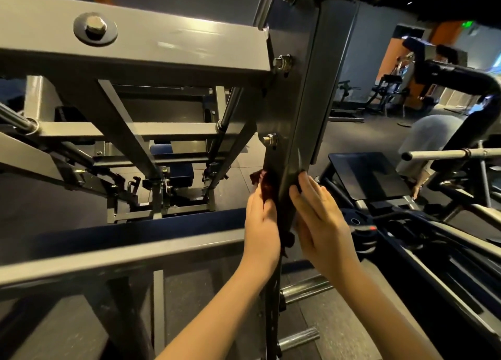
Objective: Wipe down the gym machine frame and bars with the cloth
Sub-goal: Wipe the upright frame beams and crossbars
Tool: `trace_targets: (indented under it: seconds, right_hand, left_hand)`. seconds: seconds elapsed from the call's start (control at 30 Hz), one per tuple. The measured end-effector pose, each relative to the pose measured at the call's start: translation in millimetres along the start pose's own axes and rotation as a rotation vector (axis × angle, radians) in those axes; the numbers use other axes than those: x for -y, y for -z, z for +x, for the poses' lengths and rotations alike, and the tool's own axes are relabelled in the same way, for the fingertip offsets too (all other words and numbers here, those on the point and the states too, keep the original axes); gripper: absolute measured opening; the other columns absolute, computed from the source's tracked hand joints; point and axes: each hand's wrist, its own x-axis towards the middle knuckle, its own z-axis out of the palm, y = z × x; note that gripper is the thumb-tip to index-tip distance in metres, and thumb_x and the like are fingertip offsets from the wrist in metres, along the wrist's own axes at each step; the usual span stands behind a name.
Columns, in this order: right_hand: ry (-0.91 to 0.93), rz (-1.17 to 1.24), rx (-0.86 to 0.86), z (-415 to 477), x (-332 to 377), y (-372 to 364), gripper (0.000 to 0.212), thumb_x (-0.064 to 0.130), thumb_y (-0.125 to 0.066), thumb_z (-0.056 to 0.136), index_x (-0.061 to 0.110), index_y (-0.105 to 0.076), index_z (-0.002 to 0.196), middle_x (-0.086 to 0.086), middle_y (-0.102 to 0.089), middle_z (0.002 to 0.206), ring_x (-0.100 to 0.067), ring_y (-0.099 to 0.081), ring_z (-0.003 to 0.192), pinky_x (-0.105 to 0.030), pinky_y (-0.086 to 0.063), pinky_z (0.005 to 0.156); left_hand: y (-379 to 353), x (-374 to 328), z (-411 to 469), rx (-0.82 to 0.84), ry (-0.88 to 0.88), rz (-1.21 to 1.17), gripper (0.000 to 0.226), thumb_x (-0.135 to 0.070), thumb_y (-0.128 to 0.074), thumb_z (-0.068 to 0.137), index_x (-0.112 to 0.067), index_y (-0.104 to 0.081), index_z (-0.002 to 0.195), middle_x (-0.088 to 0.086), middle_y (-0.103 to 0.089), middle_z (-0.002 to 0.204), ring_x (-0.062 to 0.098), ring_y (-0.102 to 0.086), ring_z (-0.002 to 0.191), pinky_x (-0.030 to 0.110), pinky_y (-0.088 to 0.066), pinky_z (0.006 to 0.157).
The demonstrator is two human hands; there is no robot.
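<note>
We can read no text, brand or number anywhere; the green lit sign (pixel 468 24), high to the right of the machine's upright post (pixel 295 102), is too blurred for us.

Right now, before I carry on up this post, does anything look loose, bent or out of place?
Nothing stands out. The post looks straight, its bolts look seated, and the dark red cloth lies between the left hand and the post, with the right hand flat on the other side.
</note>
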Motion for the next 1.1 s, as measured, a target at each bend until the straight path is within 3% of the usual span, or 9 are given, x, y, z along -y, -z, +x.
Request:
trace_targets:
  seconds: [0.1,0.2,0.37,0.5,0.63,0.77,0.93,1.03,1.1]
  right_hand:
    - [-0.012,-0.032,0.025,-2.1,-6.0,-0.4,0.058,0.010,-0.061,0.091,0.013,-0.036,0.143,-0.009,-0.030,0.151,-0.032,-0.040,0.135,-0.053,-0.041,0.106]
    - [-0.019,-0.112,0.069,-6.0,-11.2,1.7,0.086,-0.001,-0.078,0.075,0.017,-0.032,0.145,-0.008,-0.031,0.152,-0.030,-0.036,0.138,-0.044,-0.029,0.116]
    - [-0.009,-0.088,0.040,-3.0,-5.6,2.1,0.069,0.004,-0.072,0.079,0.011,-0.041,0.140,-0.012,-0.037,0.149,-0.033,-0.040,0.136,-0.050,-0.033,0.112]
    - [-0.026,-0.095,0.051,-6.2,-12.8,-2.8,0.065,0.002,-0.069,0.082,0.012,-0.043,0.140,-0.013,-0.040,0.148,-0.035,-0.040,0.136,-0.052,-0.033,0.112]
    - [-0.031,-0.106,0.057,-7.6,-8.5,1.2,0.069,0.002,-0.069,0.081,0.015,-0.039,0.142,-0.011,-0.038,0.149,-0.035,-0.041,0.136,-0.054,-0.035,0.110]
    - [-0.011,-0.080,0.024,0.9,0.7,3.3,0.051,0.020,-0.049,0.089,0.012,-0.039,0.138,-0.012,-0.034,0.147,-0.039,-0.047,0.129,-0.058,-0.041,0.103]
    - [-0.043,-0.087,0.053,-4.8,-6.3,-2.6,0.056,0.022,-0.059,0.088,0.012,-0.041,0.140,-0.016,-0.044,0.145,-0.036,-0.045,0.132,-0.057,-0.045,0.099]
    - [-0.081,-0.095,0.100,-8.4,-8.1,1.8,0.074,0.006,-0.076,0.080,0.017,-0.039,0.143,-0.013,-0.042,0.148,-0.035,-0.043,0.134,-0.057,-0.042,0.103]
    - [-0.077,-0.099,0.091,-5.1,-4.0,4.8,0.065,0.007,-0.070,0.084,0.016,-0.040,0.142,-0.013,-0.041,0.148,-0.036,-0.042,0.135,-0.057,-0.039,0.107]
  left_hand:
    - [-6.9,-24.8,17.8,0.007,-0.071,-0.027,0.034,-0.022,-0.032,0.106,-0.033,-0.045,0.136,-0.009,-0.054,0.133,0.006,-0.050,0.125,0.025,-0.042,0.106]
    - [-7.1,-26.4,10.9,0.015,-0.105,-0.015,0.035,-0.018,-0.032,0.106,-0.047,-0.044,0.123,-0.028,-0.053,0.123,-0.012,-0.049,0.118,0.009,-0.041,0.096]
    - [0.4,2.7,-3.5,-0.022,0.060,0.061,0.026,-0.021,-0.035,0.105,-0.035,-0.050,0.121,-0.008,-0.058,0.120,0.008,-0.055,0.119,0.034,-0.045,0.105]
    - [-9.0,-26.6,13.1,-0.022,-0.020,0.060,0.026,-0.016,-0.036,0.105,-0.039,-0.048,0.105,-0.013,-0.059,0.107,-0.002,-0.059,0.100,0.023,-0.049,0.096]
    - [-0.4,-11.5,10.3,0.017,-0.067,0.152,0.030,-0.022,-0.035,0.105,-0.030,-0.047,0.131,-0.020,-0.056,0.118,-0.001,-0.055,0.114,0.019,-0.047,0.097]
    - [4.2,5.5,5.2,-0.022,0.106,0.156,0.031,-0.024,-0.038,0.104,-0.018,-0.045,0.133,0.006,-0.056,0.126,0.024,-0.054,0.122,0.045,-0.045,0.104]
    - [-6.1,-26.2,-4.4,0.055,-0.113,0.147,0.032,-0.020,-0.037,0.105,-0.018,-0.043,0.136,-0.006,-0.056,0.127,0.005,-0.054,0.120,0.025,-0.045,0.103]
    - [0.2,-24.2,7.5,0.038,-0.107,0.178,0.031,-0.021,-0.037,0.105,-0.026,-0.044,0.134,-0.001,-0.055,0.130,0.014,-0.054,0.121,0.036,-0.044,0.106]
    - [2.9,-16.5,11.1,0.014,-0.047,0.269,0.036,-0.018,-0.036,0.105,-0.027,-0.041,0.140,0.002,-0.050,0.137,0.018,-0.050,0.126,0.032,-0.040,0.107]
